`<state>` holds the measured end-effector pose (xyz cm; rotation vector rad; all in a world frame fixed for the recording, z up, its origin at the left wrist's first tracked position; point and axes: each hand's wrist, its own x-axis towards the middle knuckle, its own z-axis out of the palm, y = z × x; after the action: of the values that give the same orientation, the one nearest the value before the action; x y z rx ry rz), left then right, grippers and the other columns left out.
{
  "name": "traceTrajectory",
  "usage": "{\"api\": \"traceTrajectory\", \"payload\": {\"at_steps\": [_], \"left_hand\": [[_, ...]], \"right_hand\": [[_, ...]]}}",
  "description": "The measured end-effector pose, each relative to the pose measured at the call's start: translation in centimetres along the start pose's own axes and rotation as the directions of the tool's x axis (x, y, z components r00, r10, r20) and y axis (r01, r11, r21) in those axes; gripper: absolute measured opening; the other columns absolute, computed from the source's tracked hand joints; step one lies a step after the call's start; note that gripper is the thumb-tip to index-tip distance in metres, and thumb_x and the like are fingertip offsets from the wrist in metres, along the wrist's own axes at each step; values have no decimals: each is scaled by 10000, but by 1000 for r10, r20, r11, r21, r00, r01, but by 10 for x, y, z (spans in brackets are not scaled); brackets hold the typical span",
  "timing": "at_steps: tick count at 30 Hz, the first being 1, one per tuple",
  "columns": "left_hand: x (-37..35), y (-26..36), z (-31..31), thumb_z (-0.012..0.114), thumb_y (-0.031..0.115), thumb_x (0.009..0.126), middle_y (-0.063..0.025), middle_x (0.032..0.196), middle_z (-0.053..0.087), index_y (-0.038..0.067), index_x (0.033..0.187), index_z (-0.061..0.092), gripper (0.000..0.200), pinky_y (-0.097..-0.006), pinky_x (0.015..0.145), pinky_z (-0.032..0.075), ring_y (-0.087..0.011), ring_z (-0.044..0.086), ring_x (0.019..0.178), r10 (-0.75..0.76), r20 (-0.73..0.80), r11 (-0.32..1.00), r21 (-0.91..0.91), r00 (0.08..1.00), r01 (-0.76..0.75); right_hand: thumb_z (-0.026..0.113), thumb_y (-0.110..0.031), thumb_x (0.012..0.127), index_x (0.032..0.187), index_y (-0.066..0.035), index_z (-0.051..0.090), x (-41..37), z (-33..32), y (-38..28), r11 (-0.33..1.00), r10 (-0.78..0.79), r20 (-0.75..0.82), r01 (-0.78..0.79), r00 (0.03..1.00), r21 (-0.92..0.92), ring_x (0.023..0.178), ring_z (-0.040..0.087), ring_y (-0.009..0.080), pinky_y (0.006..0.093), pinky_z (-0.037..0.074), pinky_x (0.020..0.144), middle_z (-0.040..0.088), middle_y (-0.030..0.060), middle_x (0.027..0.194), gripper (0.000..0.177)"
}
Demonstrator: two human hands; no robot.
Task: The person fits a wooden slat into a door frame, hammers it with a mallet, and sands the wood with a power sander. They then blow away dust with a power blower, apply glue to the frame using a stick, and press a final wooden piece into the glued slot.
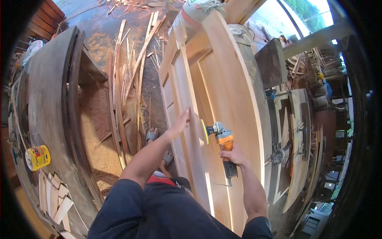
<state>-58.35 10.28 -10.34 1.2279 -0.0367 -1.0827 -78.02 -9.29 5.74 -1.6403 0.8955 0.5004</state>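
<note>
My right hand (234, 155) is wrapped round the body of an orange and grey angle grinder (225, 139). Its yellow-edged disc (204, 132) stands on edge, against or very close to the inner face of a paneled wooden door (188, 83). That door stands on its long edge in front of me. On the door's near side, my left hand (181, 123) lies with fingers stretched out near the top edge. A second pale wooden door (234, 91) stands on edge just beyond, to the right of the grinder. The grinder's cord drops away beneath its handle.
A long wooden workbench (47, 87) runs along the left, with a yellow tub (38, 157) on it. Thin wood strips (137, 67) lie on the floor near my feet. A white sack (197, 16) sits at the doors' far end. Another bench (298, 119) with boards stands right.
</note>
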Motion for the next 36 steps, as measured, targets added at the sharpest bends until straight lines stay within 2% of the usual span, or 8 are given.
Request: {"api": "traceTrajectory", "payload": {"at_steps": [2,11,17,20,26,29,32,36], "left_hand": [[0,-4,6,324,676,1034,-84,1634,342,200,1634,220,773,-566,1080,390,-381,396,1429,7,-14,1000,-29,1000,-7],[-49,-54,52,323,719,1009,-136,1613,354,188,1610,285,803,-650,1060,397,-432,382,1428,-63,-56,998,-11,996,63],[-102,-93,85,337,695,1020,-115,1630,332,237,1624,251,763,-627,1040,422,-432,437,1391,-114,-24,993,6,993,114],[-121,-109,93,399,688,1011,-57,1648,272,247,1626,240,773,-585,1037,448,-356,434,1399,-137,2,990,9,991,137],[-157,-158,111,407,615,1040,-85,1655,303,242,1641,187,741,-544,999,485,-382,366,1458,-91,26,995,31,995,90],[-174,-183,119,478,537,1044,-98,1660,296,204,1643,164,754,-505,978,519,-352,375,1462,-47,23,998,49,999,46],[-189,-196,130,479,445,1075,-44,1630,324,275,1654,86,720,-502,947,474,-335,373,1453,-45,40,996,78,998,42],[-218,-204,151,532,404,1060,-60,1639,318,242,1651,95,753,-542,995,493,-349,341,1480,-99,25,995,11,995,99]], "right_hand": [[773,-67,789,1112,-26,573,-10,-1,24,1000,-10,-9,10,1000,25,780,644,160,324,549,705,619,38,899,383],[776,-86,792,1197,-33,535,-66,-7,101,993,-105,-29,103,994,-66,835,653,174,354,556,767,614,40,944,475],[787,-67,771,1225,-35,538,-114,-13,137,1000,14,3,-14,1000,-21,831,640,156,339,549,756,612,32,956,519],[780,-40,766,1216,-40,539,-142,-7,155,1000,27,-27,-27,999,-5,787,623,135,323,537,711,604,20,931,510],[787,-87,788,1207,-21,558,-188,1,220,999,38,-12,-38,999,8,809,673,167,332,570,730,633,46,950,482],[786,-81,784,1181,-22,560,-211,5,253,998,64,-33,-63,997,13,793,670,164,329,566,712,625,40,930,460],[786,-74,780,1156,-23,562,-238,13,280,996,83,-39,-82,996,29,779,661,157,325,556,697,616,33,913,441],[789,-79,773,1156,-21,565,-275,18,308,997,79,-68,-79,995,1,762,637,142,322,541,685,605,26,900,448]]}}
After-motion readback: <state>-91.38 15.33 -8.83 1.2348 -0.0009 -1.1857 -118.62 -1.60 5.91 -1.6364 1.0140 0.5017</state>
